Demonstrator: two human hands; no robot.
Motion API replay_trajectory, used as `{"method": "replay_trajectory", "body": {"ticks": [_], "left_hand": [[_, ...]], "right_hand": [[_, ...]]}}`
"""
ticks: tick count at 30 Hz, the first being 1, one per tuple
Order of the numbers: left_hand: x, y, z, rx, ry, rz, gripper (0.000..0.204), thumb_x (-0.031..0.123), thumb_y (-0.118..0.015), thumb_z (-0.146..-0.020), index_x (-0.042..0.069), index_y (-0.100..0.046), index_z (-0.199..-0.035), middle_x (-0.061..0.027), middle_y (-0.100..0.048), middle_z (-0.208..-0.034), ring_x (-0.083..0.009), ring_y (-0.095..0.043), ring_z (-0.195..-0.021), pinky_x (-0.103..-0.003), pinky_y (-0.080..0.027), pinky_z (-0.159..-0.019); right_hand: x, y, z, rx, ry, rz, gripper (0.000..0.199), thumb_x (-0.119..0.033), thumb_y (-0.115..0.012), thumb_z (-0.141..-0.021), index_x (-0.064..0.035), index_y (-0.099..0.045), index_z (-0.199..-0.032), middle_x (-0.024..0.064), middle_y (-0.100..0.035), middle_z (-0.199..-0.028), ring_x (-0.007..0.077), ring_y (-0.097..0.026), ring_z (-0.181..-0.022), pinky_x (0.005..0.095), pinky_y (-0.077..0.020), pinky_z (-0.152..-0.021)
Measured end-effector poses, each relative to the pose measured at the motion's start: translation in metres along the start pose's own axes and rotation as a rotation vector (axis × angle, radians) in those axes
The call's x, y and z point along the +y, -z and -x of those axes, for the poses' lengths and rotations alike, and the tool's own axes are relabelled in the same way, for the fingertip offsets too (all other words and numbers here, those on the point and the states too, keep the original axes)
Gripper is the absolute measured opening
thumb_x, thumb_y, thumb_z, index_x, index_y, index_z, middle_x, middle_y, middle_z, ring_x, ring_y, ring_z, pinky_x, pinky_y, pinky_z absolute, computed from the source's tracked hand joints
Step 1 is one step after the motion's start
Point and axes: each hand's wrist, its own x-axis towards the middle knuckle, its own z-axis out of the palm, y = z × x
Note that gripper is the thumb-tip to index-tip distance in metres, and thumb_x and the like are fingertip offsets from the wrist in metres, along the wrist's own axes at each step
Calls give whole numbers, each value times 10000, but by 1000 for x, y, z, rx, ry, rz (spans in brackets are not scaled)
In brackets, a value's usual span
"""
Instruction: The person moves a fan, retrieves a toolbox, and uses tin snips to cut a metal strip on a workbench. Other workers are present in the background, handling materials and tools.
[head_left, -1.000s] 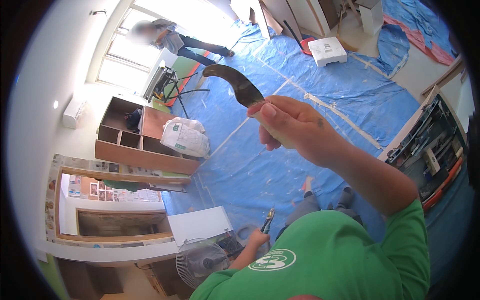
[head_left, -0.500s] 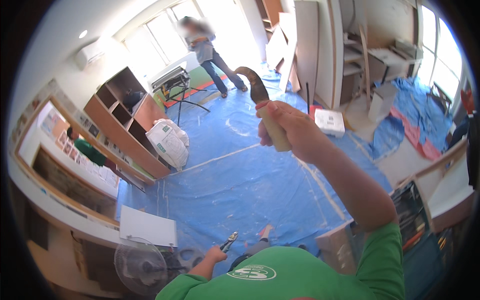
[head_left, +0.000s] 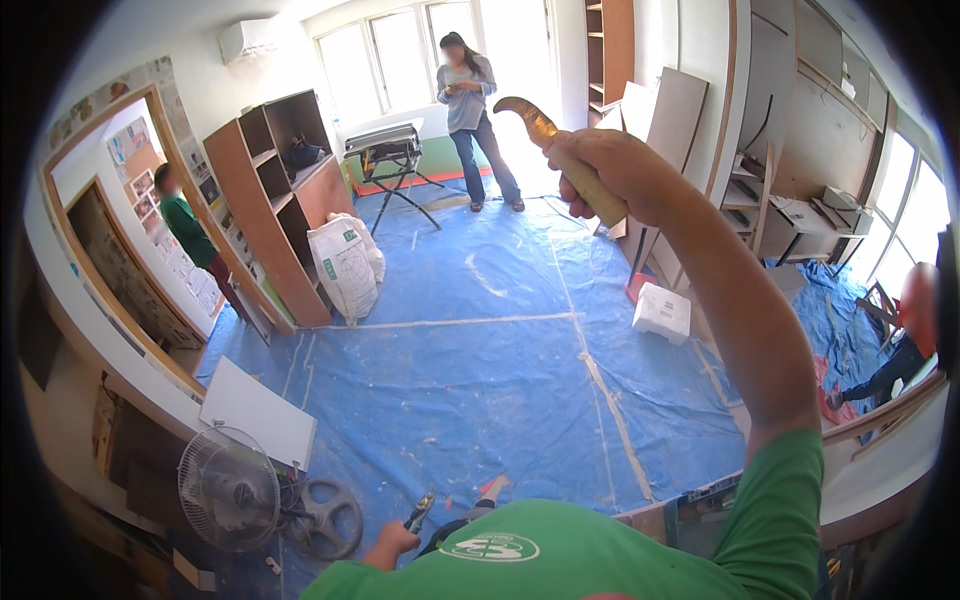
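Raised in front of me at the upper right, my right hand point(head_left: 612, 168) is closed around a curved-bladed hand tool point(head_left: 592, 192). Its handle is pale and thick, and its dark metal blade hooks to the left, catching a golden shine. Low down near my body, my left hand point(head_left: 393, 542) grips what looks like a pair of pliers point(head_left: 421, 510), jaws pointing up and away. The pliers' lower handles are covered by my fingers.
Blue sheeting point(head_left: 450, 390) covers the floor. A standing fan point(head_left: 230, 490) and white board point(head_left: 262, 412) lie left, beyond them a white sack point(head_left: 345, 270) and shelf unit point(head_left: 262, 190). A person point(head_left: 468, 110) stands by a folding-leg machine point(head_left: 390, 150). Right: white box point(head_left: 662, 312), another person point(head_left: 905, 340).
The view has tilted up and levelled, showing more of the room. My right hand sits a little higher and further right in the picture, still gripping the curved tool; my left still holds the pliers.
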Motion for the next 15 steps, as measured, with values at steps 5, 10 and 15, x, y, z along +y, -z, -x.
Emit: {"method": "replay_trajectory", "body": {"ticks": [5,10,15], "left_hand": [[-13,-12,1,-31,60,51,586,362,-782,-632,-22,-730,-1072,-265,-725,-1102,-396,-704,-1060,-435,-559,-901],[-24,-21,-30,-5,64,34,602,389,-753,-664,-49,-711,-1076,-293,-713,-1099,-419,-695,-1068,-463,-547,-908],[-36,6,-67,-75,5,14,616,374,-751,-652,-62,-694,-1084,-297,-711,-1096,-427,-692,-1064,-454,-543,-906]], "right_hand": [[-8,-19,-40,204,238,233,386,-383,-534,-1051,-14,-596,-1145,86,-636,-744,166,-647,-591,328,-547,-566],[-32,-52,-96,579,861,971,271,-265,-592,-978,-47,-655,-1127,114,-698,-888,226,-700,-804,390,-558,-757],[-71,-76,-119,-424,-148,1716,452,-424,-610,-966,0,-767,-947,109,-745,-817,237,-701,-724,401,-555,-740]]}}
